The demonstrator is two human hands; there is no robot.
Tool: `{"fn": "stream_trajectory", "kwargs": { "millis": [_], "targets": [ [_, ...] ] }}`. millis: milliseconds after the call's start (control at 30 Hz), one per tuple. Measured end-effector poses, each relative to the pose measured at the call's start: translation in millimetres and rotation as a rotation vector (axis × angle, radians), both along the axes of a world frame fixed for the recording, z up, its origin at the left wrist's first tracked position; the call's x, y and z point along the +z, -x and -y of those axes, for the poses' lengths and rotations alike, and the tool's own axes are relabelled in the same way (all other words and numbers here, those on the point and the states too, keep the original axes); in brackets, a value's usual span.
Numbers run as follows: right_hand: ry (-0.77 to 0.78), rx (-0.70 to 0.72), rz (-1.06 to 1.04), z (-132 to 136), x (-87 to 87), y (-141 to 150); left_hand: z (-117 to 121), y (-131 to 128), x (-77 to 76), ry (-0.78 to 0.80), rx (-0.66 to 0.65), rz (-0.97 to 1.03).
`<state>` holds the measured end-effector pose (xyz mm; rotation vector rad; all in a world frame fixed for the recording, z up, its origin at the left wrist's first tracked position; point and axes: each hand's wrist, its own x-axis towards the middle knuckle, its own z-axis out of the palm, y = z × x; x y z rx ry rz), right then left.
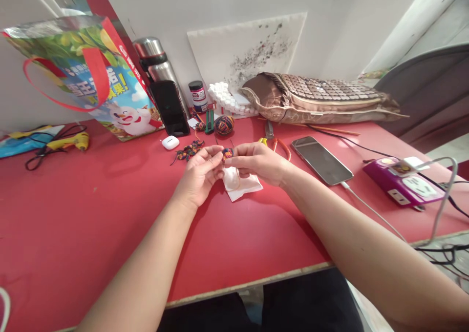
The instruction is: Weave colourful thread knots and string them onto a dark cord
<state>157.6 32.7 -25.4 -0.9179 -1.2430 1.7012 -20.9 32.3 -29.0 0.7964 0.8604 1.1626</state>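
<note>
So taking the spot where the fingertips meet as the middle of the dial, both forearms come in low: the left from about 7 o'clock, the right from about 4, meeting in a wide V over the red counter (91, 224). The left hand (201, 176) has its palm turned inward, thumb pointing toward 2 and pressed against a finger, pinching one edge of a small multicoloured yarn piece (227, 154). The right hand (261, 162) is more back-side-up, index finger and thumb reaching toward 9 and gripping the other edge, with the lower fingers curled underneath. So yeah, the yarn piece is dead centre, caught between both sets of fingertips. A white tissue (244, 189) lies around 5 o'clock, just below the hands. A yarn ball (224, 125) is at 12, a knotted yarn strip (188, 150) near 9 close to the left fingers, and a white earbud case (170, 142) a bit past it. Cabled phone (322, 159) sits at 3, beyond the right wrist.
</note>
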Motion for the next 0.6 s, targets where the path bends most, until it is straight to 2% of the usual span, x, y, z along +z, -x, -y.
{"fn": "stream_trajectory", "kwargs": {
  "millis": [100,167,300,600],
  "targets": [
    [0.058,-0.022,-0.033,0.0,-0.7,1.2,3.2,-0.1,0.0,-0.282,0.062,-0.183],
    [0.099,-0.047,-0.059,-0.8,-1.2,0.3,5.6,-1.0,1.0,-0.366,0.007,-0.257],
    [0.081,-0.025,-0.073,-1.6,-0.9,-2.3,6.5,-4.6,-0.4,-0.312,-0.055,-0.283],
    [0.007,-0.081,0.035,-3.3,-0.5,-4.2,0.2,-4.4,-4.0,-0.189,0.034,-0.237]
  ]
}}
